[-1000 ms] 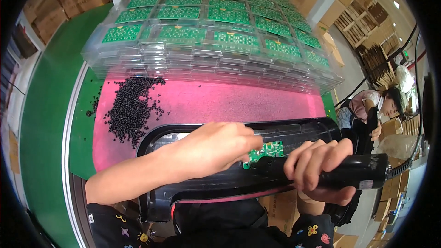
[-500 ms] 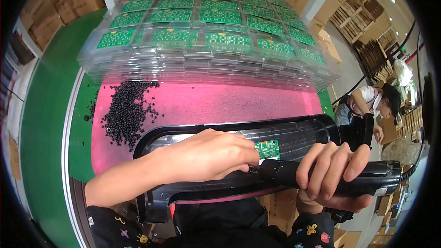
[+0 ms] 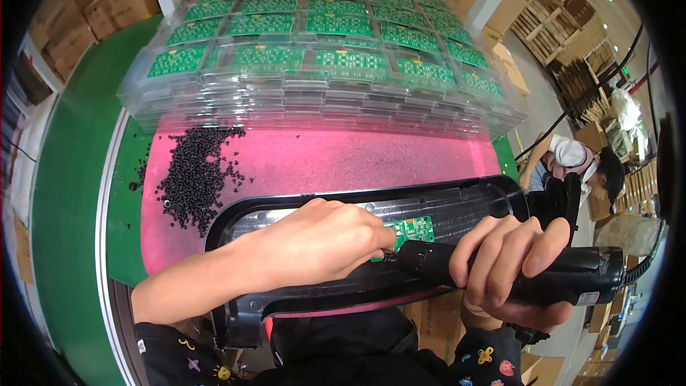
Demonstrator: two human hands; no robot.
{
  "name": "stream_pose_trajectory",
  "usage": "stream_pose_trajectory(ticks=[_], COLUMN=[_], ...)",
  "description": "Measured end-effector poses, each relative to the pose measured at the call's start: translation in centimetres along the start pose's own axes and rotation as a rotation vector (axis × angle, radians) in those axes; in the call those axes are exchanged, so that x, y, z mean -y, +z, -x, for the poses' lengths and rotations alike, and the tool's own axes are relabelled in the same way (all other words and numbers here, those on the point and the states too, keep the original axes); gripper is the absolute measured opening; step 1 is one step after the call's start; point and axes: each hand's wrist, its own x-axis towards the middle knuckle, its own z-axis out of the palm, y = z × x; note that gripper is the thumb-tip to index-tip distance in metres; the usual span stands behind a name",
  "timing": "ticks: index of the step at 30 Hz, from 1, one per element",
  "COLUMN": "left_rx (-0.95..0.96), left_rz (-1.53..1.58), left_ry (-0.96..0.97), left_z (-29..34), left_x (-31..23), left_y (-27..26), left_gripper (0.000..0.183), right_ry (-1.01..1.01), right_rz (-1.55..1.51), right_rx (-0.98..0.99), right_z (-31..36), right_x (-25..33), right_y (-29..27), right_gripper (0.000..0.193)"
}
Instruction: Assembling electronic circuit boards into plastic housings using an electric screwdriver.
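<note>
My right hand is wrapped round a black electric screwdriver, which lies nearly level with its tip pointing left. Close to that tip, the fingers of my left hand are pinched together; whatever they hold is hidden. Both hands are over a shallow black plastic housing with a raised rim. Inside it is a small green circuit board, partly covered by my left fingers and the screwdriver's nose.
A heap of small black screws lies on the pink mat at the left. Behind stand stacked clear plastic trays holding several green boards. A cable trails from the screwdriver. At the right, another person bends forward.
The screwdriver and my right hand have shifted slightly left. My left fingers have drawn back a little to the left, baring more of the board. The other person has bent lower.
</note>
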Motion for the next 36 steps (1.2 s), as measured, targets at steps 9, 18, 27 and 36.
stream_pose_trajectory(ticks=[9,18,27,36], left_rx=[-0.078,-0.199,-0.274,-0.235], left_rz=[-0.099,-0.153,-0.067,-0.067], left_ry=[0.166,-0.063,-0.019,-0.066], left_z=[-0.1,-0.3,0.1,0.3], left_x=[0.4,0.1,0.8,0.4], left_y=[0.5,0.0,0.4,0.1], left_gripper=[0.018,0.016,0.023,0.036], right_ry=[0.17,0.349,0.358,0.529], right_rz=[0.052,0.133,-0.074,0.094], right_rx=[-0.136,-0.165,0.039,0.029], right_z=[0.0,0.6,-0.4,-1.1], right_x=[-0.1,-0.9,-1.8,-2.3], right_y=[0.8,0.9,1.2,2.2], right_gripper=[0.05,0.057,0.053,0.057])
